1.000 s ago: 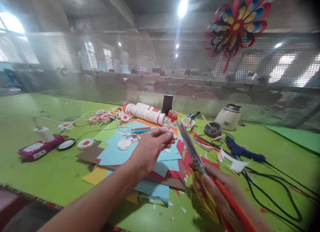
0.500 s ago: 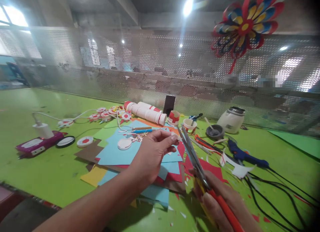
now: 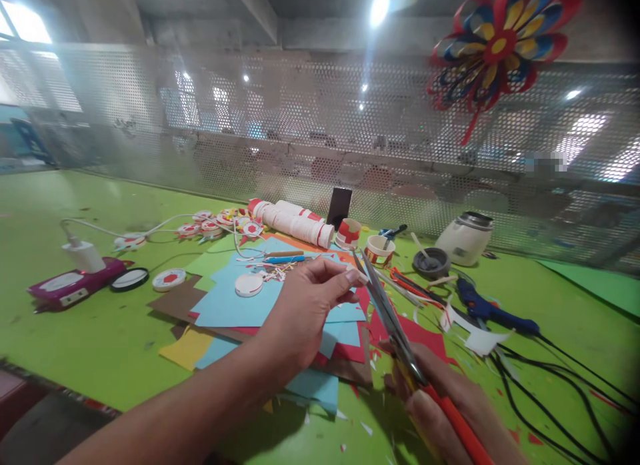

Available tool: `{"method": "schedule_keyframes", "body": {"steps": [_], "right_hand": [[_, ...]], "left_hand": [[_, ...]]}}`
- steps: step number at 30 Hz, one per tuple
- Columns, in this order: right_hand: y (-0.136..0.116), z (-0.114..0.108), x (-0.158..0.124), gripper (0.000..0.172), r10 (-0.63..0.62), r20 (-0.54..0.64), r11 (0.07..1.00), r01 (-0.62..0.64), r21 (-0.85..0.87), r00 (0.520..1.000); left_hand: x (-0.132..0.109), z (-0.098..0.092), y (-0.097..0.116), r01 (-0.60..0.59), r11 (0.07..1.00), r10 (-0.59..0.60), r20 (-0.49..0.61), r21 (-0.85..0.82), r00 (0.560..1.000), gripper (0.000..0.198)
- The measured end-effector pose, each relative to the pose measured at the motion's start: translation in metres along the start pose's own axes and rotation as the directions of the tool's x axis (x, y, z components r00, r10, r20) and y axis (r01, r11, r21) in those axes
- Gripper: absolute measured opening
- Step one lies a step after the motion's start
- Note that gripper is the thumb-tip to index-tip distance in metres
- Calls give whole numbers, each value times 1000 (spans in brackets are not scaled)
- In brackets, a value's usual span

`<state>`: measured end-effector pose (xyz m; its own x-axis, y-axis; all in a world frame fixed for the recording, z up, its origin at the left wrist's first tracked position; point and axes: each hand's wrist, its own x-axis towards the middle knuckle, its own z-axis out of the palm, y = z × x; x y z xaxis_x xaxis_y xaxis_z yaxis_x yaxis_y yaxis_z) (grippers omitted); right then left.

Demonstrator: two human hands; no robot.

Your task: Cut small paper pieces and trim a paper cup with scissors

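Note:
Between the thumb and fingers of my left hand (image 3: 320,295) is pinched a small white piece of paper (image 3: 363,277). My right hand (image 3: 440,391) grips a pair of scissors (image 3: 387,315) with red and yellow handles, blades pointing up and away. The blades are slightly apart, with their tips close beside the white piece. Whether they touch it I cannot tell. Below my left hand lie stacked sheets of coloured paper (image 3: 225,313), mostly light blue. A round white disc (image 3: 249,284) rests on them, near small paper scraps (image 3: 274,273) and a blue-handled tool (image 3: 284,258).
To the right lie a blue glue gun (image 3: 495,311), black cables (image 3: 555,371) and an orange cutter (image 3: 415,286). Farther back are a grey bowl (image 3: 431,263), a cream jar (image 3: 464,238), paper cups (image 3: 379,251) and white rolls (image 3: 295,225). A purple power strip (image 3: 75,285) sits left.
The scissor blades have come a little closer together near the white paper piece. Both hands stay almost in place, and the whole view has shifted slightly.

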<state>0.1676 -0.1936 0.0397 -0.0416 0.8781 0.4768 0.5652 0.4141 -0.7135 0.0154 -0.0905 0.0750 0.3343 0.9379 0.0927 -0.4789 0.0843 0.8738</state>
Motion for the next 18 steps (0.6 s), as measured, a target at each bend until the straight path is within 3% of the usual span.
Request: {"method": "schedule_keyframes", "body": {"steps": [8, 18], "right_hand": [[7, -2, -4, 32, 39, 40, 999, -38, -31, 998], [6, 0, -4, 36, -5, -30, 985, -1, -173, 1000]], "left_hand": [[-1, 3, 1, -16, 1000, 16, -10, 0, 1000, 13], [-2, 2, 0, -25, 1000, 25, -10, -7, 1000, 12]]}}
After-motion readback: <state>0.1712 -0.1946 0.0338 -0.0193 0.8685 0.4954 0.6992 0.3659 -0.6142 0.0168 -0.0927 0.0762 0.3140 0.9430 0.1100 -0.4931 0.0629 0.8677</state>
